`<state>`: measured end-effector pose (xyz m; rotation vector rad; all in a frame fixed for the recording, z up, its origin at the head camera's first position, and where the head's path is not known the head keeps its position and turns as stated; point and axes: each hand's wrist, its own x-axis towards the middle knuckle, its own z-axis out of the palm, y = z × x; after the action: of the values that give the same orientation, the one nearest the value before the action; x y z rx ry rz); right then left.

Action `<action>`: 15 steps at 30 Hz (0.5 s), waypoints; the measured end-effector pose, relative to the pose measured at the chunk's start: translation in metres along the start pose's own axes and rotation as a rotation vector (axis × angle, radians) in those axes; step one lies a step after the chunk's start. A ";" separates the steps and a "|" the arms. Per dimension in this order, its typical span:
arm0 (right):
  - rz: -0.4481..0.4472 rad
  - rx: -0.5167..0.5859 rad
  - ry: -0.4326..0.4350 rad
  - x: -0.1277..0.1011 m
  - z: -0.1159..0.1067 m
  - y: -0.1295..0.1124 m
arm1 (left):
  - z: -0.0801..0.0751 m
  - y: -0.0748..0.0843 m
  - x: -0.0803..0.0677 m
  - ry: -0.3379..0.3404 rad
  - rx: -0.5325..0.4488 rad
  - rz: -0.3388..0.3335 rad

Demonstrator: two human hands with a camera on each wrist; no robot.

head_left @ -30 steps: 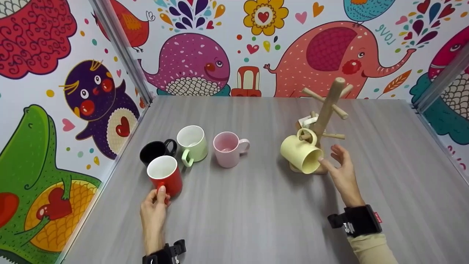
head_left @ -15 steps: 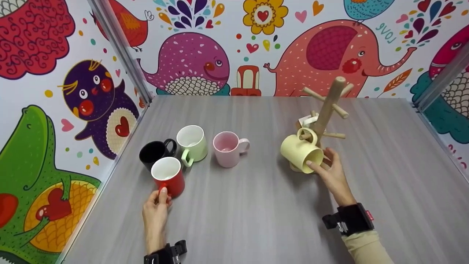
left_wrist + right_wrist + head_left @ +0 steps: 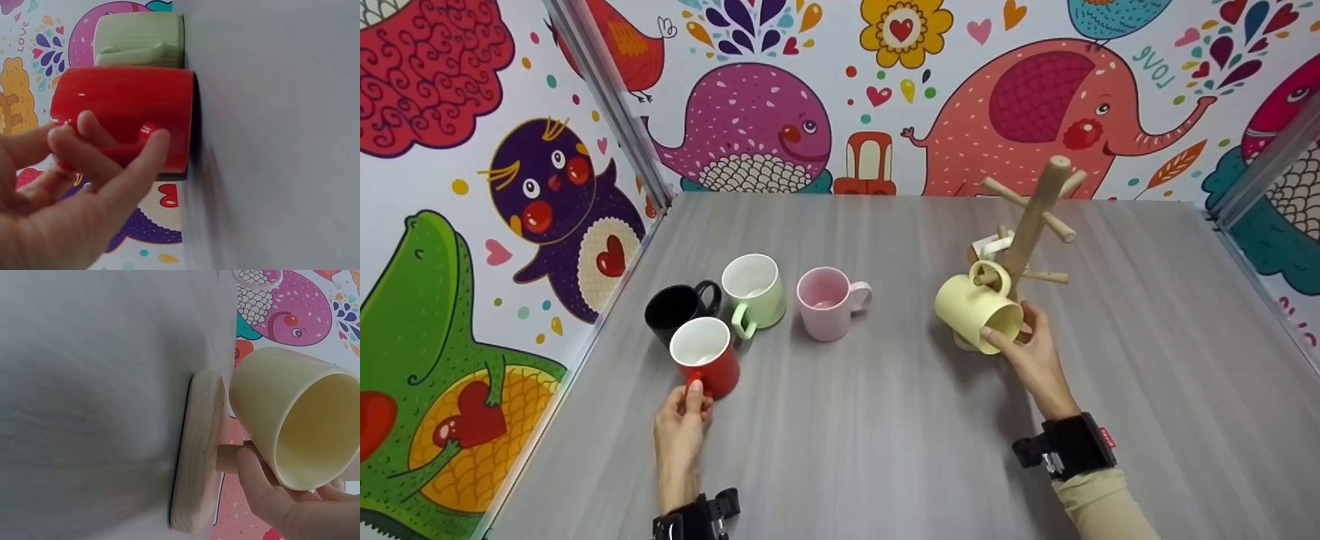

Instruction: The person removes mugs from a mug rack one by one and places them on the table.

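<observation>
In the head view, my left hand (image 3: 681, 424) grips the handle of a red mug (image 3: 712, 369). The left wrist view shows its fingers around that handle, with the red mug (image 3: 124, 107) upright. Low on the wooden mug tree (image 3: 1039, 210), my right hand (image 3: 1035, 360) holds the post below and behind a yellow mug (image 3: 967, 311). That mug hangs by its handle on a lower peg, its opening tilted toward me. In the right wrist view the thumb lies across the post (image 3: 228, 458), beside the rim of the yellow mug (image 3: 264, 391); most fingers are hidden.
A black mug (image 3: 671, 311), a pale green mug (image 3: 757, 296) and a pink mug (image 3: 825, 315) stand on the grey table (image 3: 840, 442). A white item (image 3: 991, 246) sits behind the post, partly hidden. Patterned walls (image 3: 877, 75) enclose the back and sides.
My right hand has moved left from beside the yellow mug to the post and closed there. The left hand has shifted the red mug slightly right, keeping its handle.
</observation>
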<state>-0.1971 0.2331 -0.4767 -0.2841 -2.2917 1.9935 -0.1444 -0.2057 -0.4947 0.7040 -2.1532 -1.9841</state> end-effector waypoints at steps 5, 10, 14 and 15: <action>0.009 0.011 0.012 0.000 0.003 0.002 | -0.006 -0.001 0.001 -0.070 0.080 0.017; 0.031 0.024 0.007 0.000 0.005 0.001 | -0.010 0.000 0.003 -0.134 0.198 0.042; 0.043 0.034 0.029 0.000 0.009 -0.001 | -0.013 0.001 0.004 -0.139 0.286 0.072; 0.044 0.032 0.039 0.000 0.011 -0.002 | -0.013 0.001 0.003 -0.137 0.307 0.074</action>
<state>-0.1989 0.2226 -0.4764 -0.3712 -2.2467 2.0251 -0.1421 -0.2191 -0.4927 0.5287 -2.5580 -1.7299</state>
